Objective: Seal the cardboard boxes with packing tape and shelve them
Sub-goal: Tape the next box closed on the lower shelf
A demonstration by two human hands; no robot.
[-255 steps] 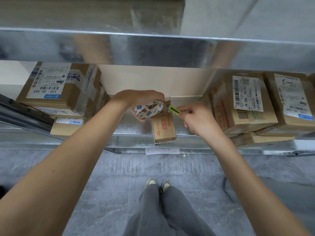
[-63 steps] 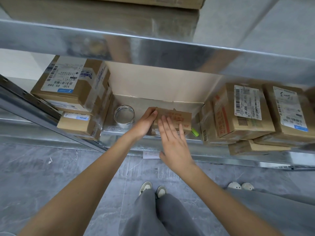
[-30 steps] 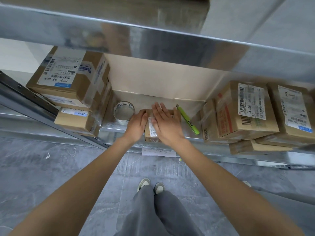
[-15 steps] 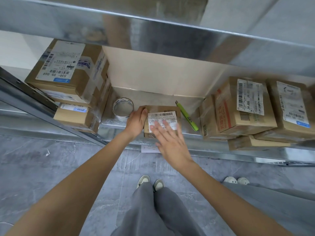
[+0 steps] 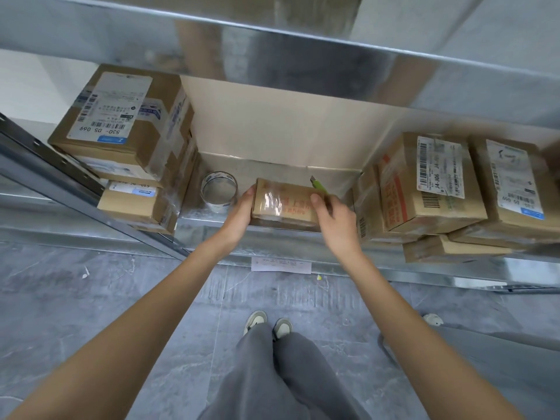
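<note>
Small box (image 5: 285, 204) gripped between left hand (image 5: 239, 215) and right hand (image 5: 336, 221).

A small cardboard box (image 5: 283, 205) with red print and glossy clear tape lies on the metal shelf (image 5: 212, 221). The left hand (image 5: 239, 214) grips its left end; the right hand (image 5: 336, 218) grips its right end, thumb on top. A roll of clear packing tape (image 5: 218, 191) stands just left of the box. A green utility knife (image 5: 319, 187) lies behind the right hand. Labelled parcels are stacked at left (image 5: 127, 122) and right (image 5: 430, 180).
</note>
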